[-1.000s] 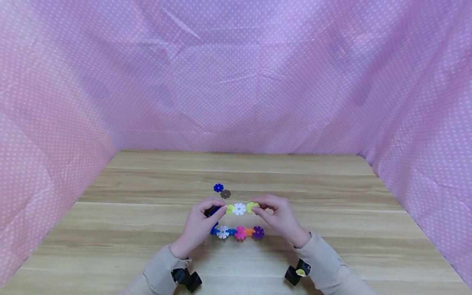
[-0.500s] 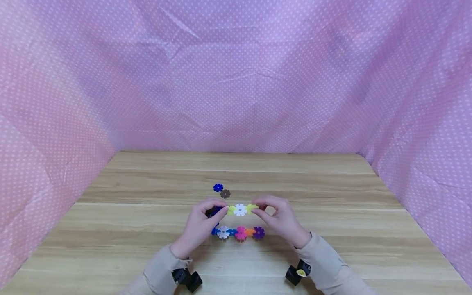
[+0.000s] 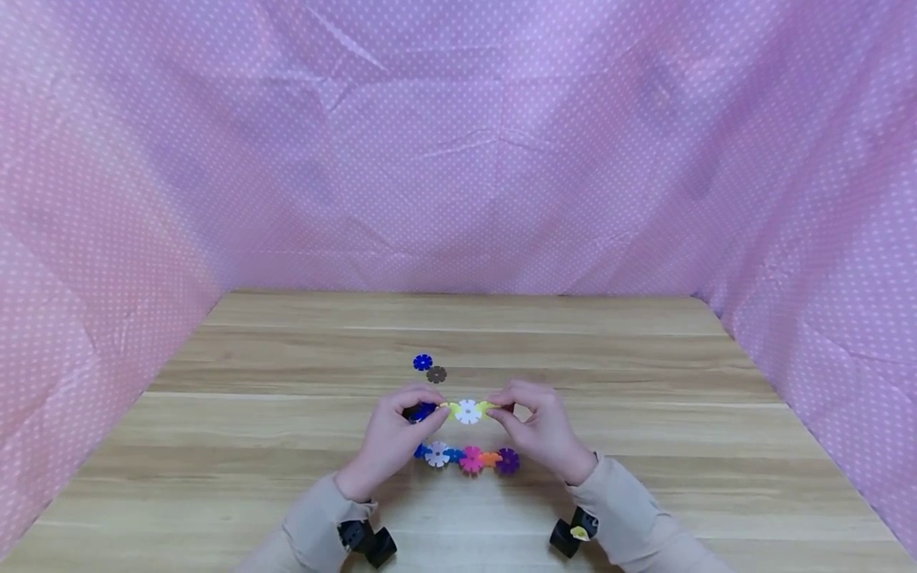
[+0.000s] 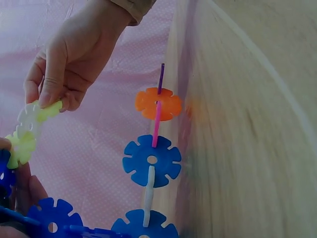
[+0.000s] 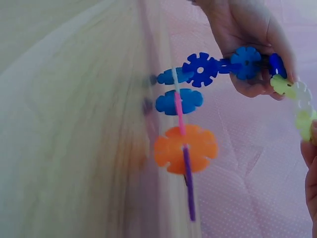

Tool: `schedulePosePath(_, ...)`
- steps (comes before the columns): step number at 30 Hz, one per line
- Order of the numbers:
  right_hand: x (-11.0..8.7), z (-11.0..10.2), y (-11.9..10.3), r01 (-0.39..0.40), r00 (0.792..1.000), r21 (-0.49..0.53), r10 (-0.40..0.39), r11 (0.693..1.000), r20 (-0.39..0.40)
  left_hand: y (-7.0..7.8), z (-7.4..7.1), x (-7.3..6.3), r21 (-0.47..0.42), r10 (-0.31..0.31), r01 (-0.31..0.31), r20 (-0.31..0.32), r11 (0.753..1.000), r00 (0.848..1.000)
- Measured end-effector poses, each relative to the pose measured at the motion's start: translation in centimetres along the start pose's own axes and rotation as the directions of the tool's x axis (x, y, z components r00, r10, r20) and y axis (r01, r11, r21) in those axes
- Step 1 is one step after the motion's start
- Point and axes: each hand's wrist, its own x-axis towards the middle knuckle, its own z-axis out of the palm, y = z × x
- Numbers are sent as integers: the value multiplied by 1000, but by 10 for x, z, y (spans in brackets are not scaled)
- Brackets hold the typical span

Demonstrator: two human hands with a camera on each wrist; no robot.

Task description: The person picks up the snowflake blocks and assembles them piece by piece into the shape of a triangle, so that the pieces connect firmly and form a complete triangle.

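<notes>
Slotted, flower-shaped plastic discs are joined into one curved chain. My left hand [image 3: 394, 434] grips its left part, at dark blue discs [image 5: 246, 63] and a yellow disc [image 4: 22, 149]. With thumb and fingers, my right hand [image 3: 540, 426] pinches another yellow disc [image 4: 49, 109] at the chain's upper end. Between the hands a white disc [image 3: 469, 411] joins both yellow ones. Nearer to me runs the other arm of the chain: a second white disc [image 3: 438, 454], a blue disc [image 4: 152, 161], a pink disc [image 3: 471, 459], an orange disc [image 5: 185, 148] and a purple disc [image 3: 508, 460]. The left fingers hide some discs.
Beyond the hands, a loose blue disc [image 3: 423, 362] and a brown disc [image 3: 436, 374] lie on the wooden table [image 3: 609, 342]. Pink dotted cloth [image 3: 458, 159] hangs behind and along both sides. A black wrist camera sits on each wrist.
The chain has shifted slightly toward me and to the right. The yellow disc in my right hand has tilted more edge-on. Both hands keep their hold, and the loose discs stay put.
</notes>
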Motion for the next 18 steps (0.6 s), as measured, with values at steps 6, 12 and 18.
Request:
schedulePosePath(6, -1, 3, 1, -17, 1000, 12, 17, 1000, -3, 0, 0, -1, -22, 50, -51, -5, 998, 999)
schedulePosePath(12, 3, 5, -5, -98, 994, -20, 99, 995, 53, 1, -5, -5, -32, -2, 1, -45, 999, 999)
schedulePosePath(18, 8, 8, -6, -200, 964, 65, 184, 978, 194, 3, -18, -10, -21, -25, 24, -53, 999, 998)
